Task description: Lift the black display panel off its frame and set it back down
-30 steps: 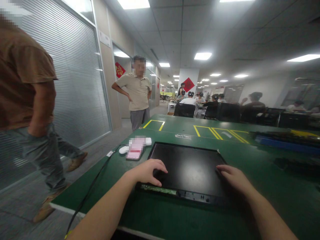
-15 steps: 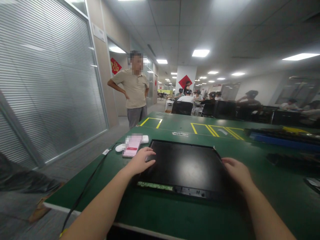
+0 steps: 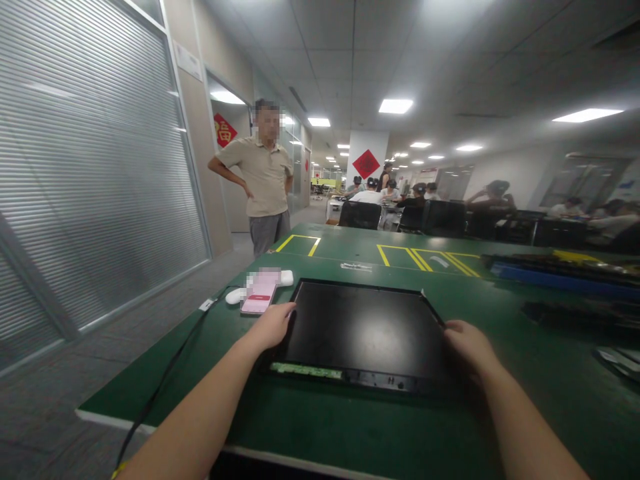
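we're gripping the black panel (image 3: 363,330) lying flat at the centre of the green table (image 3: 350,427). our left hand (image 3: 270,325) is wrapping its fingers around the left edge, our right hand (image 3: 467,347) is clasping the right edge. a pink phone (image 3: 259,297) is lying just left of the panel, and a person in a beige shirt (image 3: 260,177) is standing upper left.
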Demonstrator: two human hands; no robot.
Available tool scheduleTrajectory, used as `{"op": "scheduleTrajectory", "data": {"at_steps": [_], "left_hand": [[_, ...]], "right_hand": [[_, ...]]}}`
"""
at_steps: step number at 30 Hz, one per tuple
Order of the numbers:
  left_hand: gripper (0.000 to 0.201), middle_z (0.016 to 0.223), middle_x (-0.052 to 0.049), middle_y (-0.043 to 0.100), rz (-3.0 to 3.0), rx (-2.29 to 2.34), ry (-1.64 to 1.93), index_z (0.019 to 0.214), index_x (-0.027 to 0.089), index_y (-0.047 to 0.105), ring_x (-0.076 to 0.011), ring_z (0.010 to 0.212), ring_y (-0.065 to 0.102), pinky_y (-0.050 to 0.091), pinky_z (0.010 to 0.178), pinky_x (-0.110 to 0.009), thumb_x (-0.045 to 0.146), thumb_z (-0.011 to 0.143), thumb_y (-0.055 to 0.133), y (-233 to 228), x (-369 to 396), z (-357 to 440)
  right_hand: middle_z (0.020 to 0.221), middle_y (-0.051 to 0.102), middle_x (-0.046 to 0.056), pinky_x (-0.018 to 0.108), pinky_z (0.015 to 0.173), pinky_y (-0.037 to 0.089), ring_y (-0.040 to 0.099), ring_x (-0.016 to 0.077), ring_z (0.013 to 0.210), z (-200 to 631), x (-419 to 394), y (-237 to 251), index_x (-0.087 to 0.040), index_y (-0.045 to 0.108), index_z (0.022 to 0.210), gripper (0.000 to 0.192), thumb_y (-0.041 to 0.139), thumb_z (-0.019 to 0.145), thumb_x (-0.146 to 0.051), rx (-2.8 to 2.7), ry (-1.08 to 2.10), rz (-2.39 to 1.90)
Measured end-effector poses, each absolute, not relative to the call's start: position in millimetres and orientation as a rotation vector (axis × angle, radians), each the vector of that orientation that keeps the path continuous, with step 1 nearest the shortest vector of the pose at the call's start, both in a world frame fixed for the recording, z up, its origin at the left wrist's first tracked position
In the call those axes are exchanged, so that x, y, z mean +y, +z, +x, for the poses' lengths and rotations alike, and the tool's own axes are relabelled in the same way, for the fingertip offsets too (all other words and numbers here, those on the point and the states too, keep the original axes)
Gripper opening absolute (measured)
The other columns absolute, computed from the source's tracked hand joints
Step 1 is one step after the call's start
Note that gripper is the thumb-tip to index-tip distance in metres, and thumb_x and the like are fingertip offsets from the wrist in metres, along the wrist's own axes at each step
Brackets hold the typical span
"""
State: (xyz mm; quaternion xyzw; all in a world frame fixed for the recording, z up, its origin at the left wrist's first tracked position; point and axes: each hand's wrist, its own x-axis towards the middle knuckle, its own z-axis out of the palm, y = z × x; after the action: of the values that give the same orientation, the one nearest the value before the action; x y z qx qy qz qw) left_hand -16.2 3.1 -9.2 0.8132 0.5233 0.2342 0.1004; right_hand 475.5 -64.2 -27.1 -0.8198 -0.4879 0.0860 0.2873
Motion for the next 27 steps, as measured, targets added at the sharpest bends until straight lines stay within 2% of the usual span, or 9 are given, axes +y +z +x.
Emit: {"op": "scheduleTrajectory", "data": {"at_steps": [5,10,15,20,23,27], "left_hand": [[0.052,0.125,-0.012,0.070,2.268,1.560,0.756,0.122,0.020,0.067,-0.0290,0.115,0.066,0.051,0.098,-0.043,0.004,0.077,0.048,-14.3,8.2,-21.9],[0.042,0.118,-0.009,0.073,1.977,1.366,0.942,0.116,0.021,0.069,-0.0295,0.112,0.067,0.053,0.097,-0.044,0.012,0.076,0.059,-14.5,12.1,-19.9],[0.049,0.123,-0.008,0.072,1.478,1.200,1.043,0.124,0.019,0.064,-0.0260,0.107,0.070,0.059,0.089,-0.039,0.012,0.076,0.060,-2.8,5.3,-10.0],[0.044,0.117,-0.008,0.074,1.152,1.158,1.205,0.107,0.017,0.071,-0.0236,0.105,0.071,0.060,0.079,-0.028,-0.001,0.068,0.060,4.0,0.6,-2.3],[0.043,0.100,-0.007,0.078,0.996,1.172,1.227,0.105,0.016,0.071,-0.0207,0.087,0.074,0.058,0.069,-0.025,-0.004,0.068,0.062,5.7,2.0,0.6],[0.049,0.085,-0.006,0.077,0.802,1.086,1.186,0.122,0.015,0.064,-0.0164,0.060,0.071,0.057,0.058,-0.025,0.000,0.075,0.066,6.6,4.1,2.6]], "right_hand": [[0.097,0.076,0.011,0.033,0.075,0.053,0.072,0.0274,0.092,472.6,-65.8,-26.4,-0.019,0.075,0.100,0.035,0.056,0.073,-0.032,-1.322,0.209,-2.200],[0.101,0.076,0.011,0.035,0.076,0.053,0.071,0.0287,0.096,473.3,-66.2,-27.3,-0.020,0.074,0.101,0.036,0.056,0.074,-0.034,-1.298,0.216,-2.212],[0.103,0.075,0.011,0.035,0.076,0.053,0.070,0.0278,0.096,475.0,-65.3,-28.2,-0.021,0.074,0.101,0.036,0.055,0.075,-0.035,-1.255,0.238,-2.228],[0.108,0.074,0.011,0.036,0.082,0.053,0.068,0.0290,0.102,473.6,-64.4,-26.0,-0.018,0.073,0.105,0.037,0.054,0.077,-0.033,-1.234,0.260,-2.281],[0.110,0.073,0.012,0.037,0.083,0.053,0.068,0.0295,0.102,472.9,-64.0,-25.1,-0.019,0.072,0.105,0.037,0.054,0.077,-0.034,-1.219,0.280,-2.277],[0.110,0.073,0.012,0.040,0.081,0.054,0.068,0.0314,0.101,472.0,-64.0,-25.8,-0.020,0.071,0.106,0.037,0.055,0.077,-0.035,-1.171,0.297,-2.287]]}}
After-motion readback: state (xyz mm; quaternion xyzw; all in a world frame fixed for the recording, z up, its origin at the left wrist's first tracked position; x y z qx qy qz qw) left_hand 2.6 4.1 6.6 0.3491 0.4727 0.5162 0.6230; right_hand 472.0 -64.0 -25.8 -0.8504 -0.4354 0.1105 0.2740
